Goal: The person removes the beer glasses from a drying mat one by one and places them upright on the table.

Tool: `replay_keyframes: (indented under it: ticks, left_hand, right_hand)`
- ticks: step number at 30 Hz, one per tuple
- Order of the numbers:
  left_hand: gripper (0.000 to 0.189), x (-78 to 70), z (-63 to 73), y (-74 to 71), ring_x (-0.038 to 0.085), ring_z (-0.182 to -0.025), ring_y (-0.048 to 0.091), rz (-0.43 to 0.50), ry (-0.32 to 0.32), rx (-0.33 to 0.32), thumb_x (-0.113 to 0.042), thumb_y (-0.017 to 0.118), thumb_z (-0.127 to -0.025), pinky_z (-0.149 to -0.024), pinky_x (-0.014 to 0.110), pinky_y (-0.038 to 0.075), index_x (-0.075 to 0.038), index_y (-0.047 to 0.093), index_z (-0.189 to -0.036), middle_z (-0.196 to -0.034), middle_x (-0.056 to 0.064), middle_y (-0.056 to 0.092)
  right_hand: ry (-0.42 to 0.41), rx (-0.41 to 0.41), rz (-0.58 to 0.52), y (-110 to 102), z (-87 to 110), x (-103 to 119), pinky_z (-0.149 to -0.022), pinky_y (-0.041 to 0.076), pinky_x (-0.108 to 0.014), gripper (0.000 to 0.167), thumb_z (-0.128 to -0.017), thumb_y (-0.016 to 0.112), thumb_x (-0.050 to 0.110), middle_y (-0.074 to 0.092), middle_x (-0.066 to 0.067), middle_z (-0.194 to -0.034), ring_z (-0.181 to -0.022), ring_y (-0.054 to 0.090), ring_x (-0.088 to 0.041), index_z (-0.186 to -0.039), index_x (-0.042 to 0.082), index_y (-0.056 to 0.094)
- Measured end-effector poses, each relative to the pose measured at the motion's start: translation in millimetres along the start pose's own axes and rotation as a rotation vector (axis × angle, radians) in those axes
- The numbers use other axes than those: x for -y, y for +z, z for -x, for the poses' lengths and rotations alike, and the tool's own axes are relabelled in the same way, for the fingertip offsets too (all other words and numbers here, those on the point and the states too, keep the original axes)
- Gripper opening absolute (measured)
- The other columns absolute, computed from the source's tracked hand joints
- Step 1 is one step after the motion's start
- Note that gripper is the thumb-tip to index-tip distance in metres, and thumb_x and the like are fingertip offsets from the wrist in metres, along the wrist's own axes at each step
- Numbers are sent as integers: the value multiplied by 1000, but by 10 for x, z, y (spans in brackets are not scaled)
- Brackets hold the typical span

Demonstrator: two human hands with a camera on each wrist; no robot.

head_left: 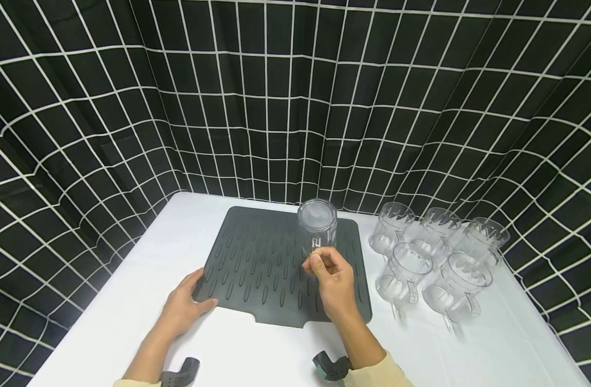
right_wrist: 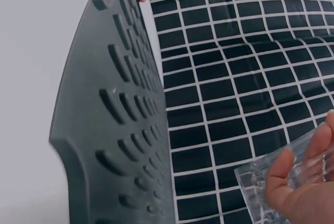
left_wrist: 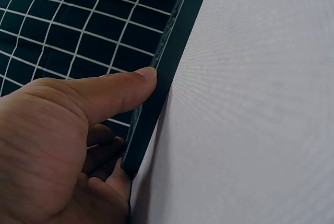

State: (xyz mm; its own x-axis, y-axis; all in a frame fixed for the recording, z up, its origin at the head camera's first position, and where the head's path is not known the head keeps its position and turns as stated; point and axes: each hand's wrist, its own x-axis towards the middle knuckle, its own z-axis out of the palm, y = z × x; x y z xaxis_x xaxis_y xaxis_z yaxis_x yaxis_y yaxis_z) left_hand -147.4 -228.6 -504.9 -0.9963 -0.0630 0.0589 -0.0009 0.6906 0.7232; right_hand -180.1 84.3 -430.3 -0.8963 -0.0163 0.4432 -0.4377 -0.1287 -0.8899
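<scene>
A dark grey ribbed drying mat (head_left: 264, 252) lies on the white table. My right hand (head_left: 336, 280) grips a clear mug (head_left: 317, 216) by its handle, thumb and fingers pinched together there. The mug is turned base up over the mat's back right part; in the right wrist view its clear wall (right_wrist: 254, 185) shows beside the fingers. At the mat's near left corner rests my left hand (head_left: 183, 306), thumb along the front edge and fingers at the left side. The left wrist view shows that thumb (left_wrist: 117, 91) straight against the mat's edge (left_wrist: 172, 46).
Several clear mugs stand rim up in two rows right of the mat, among them a near one (head_left: 402, 274) and a far right one (head_left: 484, 236). Black curtains (head_left: 295, 107) with a white grid enclose the back and sides of the white table (head_left: 257, 349).
</scene>
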Motion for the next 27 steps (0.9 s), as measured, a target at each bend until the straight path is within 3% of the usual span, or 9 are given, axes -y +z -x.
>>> replay_keyframes:
  ticks: [8, 16, 27]
  left_hand:
    - [83, -11, -1, 2, 42, -136, 29, 0, 0, -15, -22, 76, -81, -111, 55, 23, 3, 33, -147, -151, 21, 31]
    - [83, -27, 8, 6, 42, -137, 27, -3, -22, -1, -24, 76, -82, -111, 57, 21, 1, 32, -148, -152, 21, 30]
    - [84, -41, 14, 8, 43, -138, 25, 9, -38, 11, -25, 75, -82, -111, 57, 21, 1, 30, -149, -153, 21, 28]
  right_hand:
    - [-55, -17, 16, -146, 74, 8, -73, 57, -29, 7, -94, 59, -4, 64, -17, -79, -75, 65, -17, -90, -11, 59]
    - [-73, -60, 110, -270, 125, 25, -75, 57, -29, 5, -84, 70, -7, 69, -17, -85, -79, 68, -16, -88, -8, 69]
    - [-277, 4, 262, -408, 140, -30, -74, 56, -23, 12, -81, 68, -15, 70, -18, -85, -81, 64, -20, -91, -9, 72]
